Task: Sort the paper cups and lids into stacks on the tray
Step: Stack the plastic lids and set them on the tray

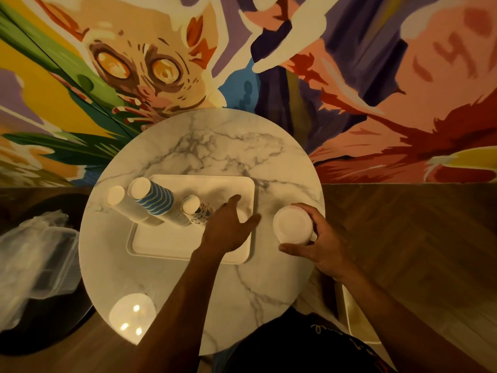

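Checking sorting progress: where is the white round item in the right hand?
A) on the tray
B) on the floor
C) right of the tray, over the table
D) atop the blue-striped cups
C: the right hand grips the white round item over the marble table, right of the tray edge.

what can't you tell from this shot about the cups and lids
All head view:
- What lies under the left hand on the tray: the hand covers it.
- Whether the white round thing in the right hand is a cup or lids: seen end-on, fingers wrap its sides.
- Cup count in the striped stack: too small.
- The plastic at left: blurred, cut by the edge.
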{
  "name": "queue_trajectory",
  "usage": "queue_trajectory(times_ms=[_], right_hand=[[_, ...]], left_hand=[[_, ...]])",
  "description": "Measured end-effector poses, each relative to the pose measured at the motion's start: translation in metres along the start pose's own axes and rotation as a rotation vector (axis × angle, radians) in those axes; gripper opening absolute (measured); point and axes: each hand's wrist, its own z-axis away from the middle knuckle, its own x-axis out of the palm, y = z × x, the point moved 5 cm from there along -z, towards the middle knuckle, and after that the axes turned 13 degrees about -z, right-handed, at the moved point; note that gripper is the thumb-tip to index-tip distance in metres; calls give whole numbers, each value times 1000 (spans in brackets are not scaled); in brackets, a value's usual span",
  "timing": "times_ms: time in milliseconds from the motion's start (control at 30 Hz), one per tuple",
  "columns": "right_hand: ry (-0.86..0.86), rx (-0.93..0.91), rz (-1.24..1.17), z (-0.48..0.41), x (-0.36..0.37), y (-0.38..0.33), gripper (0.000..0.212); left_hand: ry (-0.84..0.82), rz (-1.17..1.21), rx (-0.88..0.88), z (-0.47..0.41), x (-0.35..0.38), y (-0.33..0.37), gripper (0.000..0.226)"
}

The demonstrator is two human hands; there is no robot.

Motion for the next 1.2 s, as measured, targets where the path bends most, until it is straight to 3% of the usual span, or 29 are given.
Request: queue_trajectory(times_ms=[100,333,633,767,867,1000,1200], right_hand=[[-5,-9,-25,-1,4,-3,92],[-33,-53,8,-9,12,-6,90],[-65,-70,-23,-15,13,3,91],[-53,-42,-60,-13,13,2,90],[-52,-35,-29,-12,11,-1,87],[-33,3,-22,-8,9,1,89],[-38,8,6,-4,8,0,86]], left_hand=[[19,253,108,26,-24,30,83],[2,-17,222,47,-23,66,97],[100,53,266,55,-26,70,71],[104,262,192,47,-21,50,78],[232,339,69,34,-23,24,76],[286,239,-80,10,-12,-13,82],[72,5,-172,-12,32,-43,87]])
